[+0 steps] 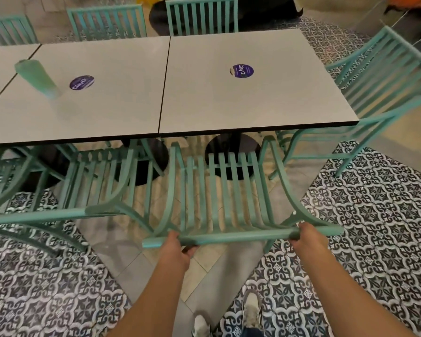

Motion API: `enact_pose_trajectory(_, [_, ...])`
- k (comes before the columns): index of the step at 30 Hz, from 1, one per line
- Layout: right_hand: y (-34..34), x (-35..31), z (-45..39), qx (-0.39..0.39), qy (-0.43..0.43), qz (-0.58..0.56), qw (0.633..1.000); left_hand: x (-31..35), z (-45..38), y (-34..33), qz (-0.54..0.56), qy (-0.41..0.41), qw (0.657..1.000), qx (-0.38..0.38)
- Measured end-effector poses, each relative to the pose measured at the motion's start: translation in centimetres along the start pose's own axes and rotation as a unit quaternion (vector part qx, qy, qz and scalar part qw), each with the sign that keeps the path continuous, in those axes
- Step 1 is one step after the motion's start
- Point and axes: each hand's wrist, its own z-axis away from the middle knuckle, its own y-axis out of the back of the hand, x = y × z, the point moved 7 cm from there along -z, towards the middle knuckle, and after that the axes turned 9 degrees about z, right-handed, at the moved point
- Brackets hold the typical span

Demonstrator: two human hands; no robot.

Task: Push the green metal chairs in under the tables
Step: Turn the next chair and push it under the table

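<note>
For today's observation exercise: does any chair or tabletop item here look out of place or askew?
Yes. The chair at the right end stands angled, clear of the table, while the others face it squarely. The purple sticker has a torn edge. Both hands, left and right, hold the near chair by its top rail.

A floor of black-and-white patterned tiles (374, 215) is seen, crossed by a band of plain beige tiles (204, 261) beneath the pale square-topped bench (241, 93).
</note>
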Motion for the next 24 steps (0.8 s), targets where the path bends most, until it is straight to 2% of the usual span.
enact_pose_trajectory(12, [1.8,-5.8,-3.9,-0.011,0.002,-0.018,1.0,-4.2,0.3,-6.8,0.0,-0.002,1.0,-0.03])
enact_pose_trajectory(24, [0.9,-10.7,-8.8,-0.077,-0.025,-0.015,0.997,-6.7,-0.1,-12.5,-0.001,-0.016,1.0,-0.019])
